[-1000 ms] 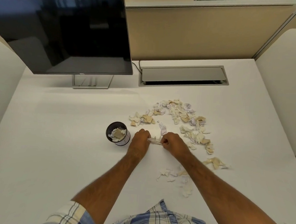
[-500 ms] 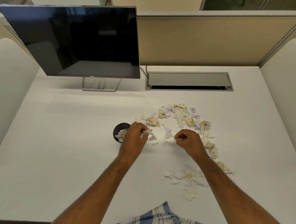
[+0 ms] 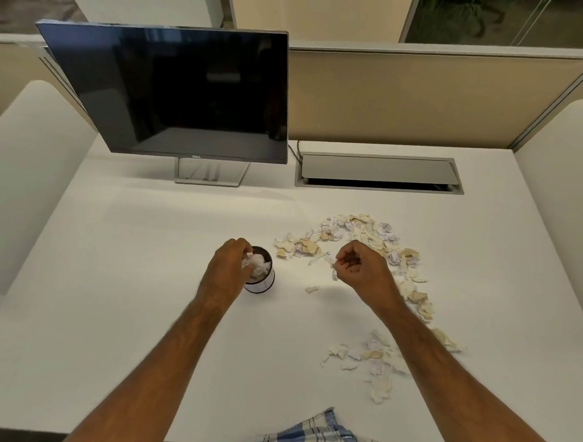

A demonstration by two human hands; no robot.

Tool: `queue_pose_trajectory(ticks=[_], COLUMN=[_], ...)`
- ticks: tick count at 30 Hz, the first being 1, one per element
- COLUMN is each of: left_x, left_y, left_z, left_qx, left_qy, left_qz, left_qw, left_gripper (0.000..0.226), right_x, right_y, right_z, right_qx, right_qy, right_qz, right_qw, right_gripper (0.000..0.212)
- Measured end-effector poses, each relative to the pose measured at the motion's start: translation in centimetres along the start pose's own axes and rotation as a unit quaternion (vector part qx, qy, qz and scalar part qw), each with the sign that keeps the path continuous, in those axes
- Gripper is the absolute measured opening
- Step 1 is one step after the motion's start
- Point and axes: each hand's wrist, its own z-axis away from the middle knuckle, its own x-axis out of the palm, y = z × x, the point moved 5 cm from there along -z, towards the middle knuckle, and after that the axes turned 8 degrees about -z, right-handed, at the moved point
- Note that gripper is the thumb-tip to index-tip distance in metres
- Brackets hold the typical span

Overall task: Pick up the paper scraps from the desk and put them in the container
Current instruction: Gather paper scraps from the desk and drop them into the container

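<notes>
I see cup (image 3: 262, 275) nearly full; left hand (image 3: 228, 268) fingers curled on scraps at rim; right hand (image 3: 360, 270) pinching scrap right of cup; most scraps (image 3: 367, 235) remain on counter (image 3: 128, 280).

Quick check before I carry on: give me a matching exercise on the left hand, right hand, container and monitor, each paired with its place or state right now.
Things:
1. left hand
2. right hand
3. container
4. monitor

Places or states:
A. dark screen, at the back left of the desk
B. at the container's rim, fingers on paper scraps
C. curled, pinching a scrap beside the scattered pile
D. upright, holding white scraps

Pairs: 1-B, 2-C, 3-D, 4-A
</notes>
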Motion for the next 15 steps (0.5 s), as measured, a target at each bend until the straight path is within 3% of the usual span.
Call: queue_pose_trajectory(ticks=[3, 6, 10, 15], left_x=[0.9, 1.3, 0.8, -1.0], left_y=[0.1, -0.2, -1.2, -2.1], left_z=[0.0, 0.2, 0.8, 1.6], left_qx=[-0.012, -0.035, -0.078, -0.089], left_qy=[-0.032, -0.035, 0.024, 0.111], left_qz=[0.069, 0.132, 0.206, 0.200], left_qw=[0.997, 0.990, 0.975, 0.969], left_gripper=[0.040, 0.044, 0.034, 0.030], right_x=[0.6, 1.7, 4.1, 8.1], right_y=[-1.1, -2.1, -3.5, -5.2], right_z=[-0.1, -0.4, -1.1, -2.5], right_qx=[-0.006, -0.017, -0.035, -0.058], right_qy=[-0.016, -0.028, -0.063, -0.113], right_qz=[-0.022, -0.030, -0.029, -0.013], right_qw=[1.000, 0.999, 0.997, 0.992], right_gripper=[0.019, 0.019, 0.020, 0.025])
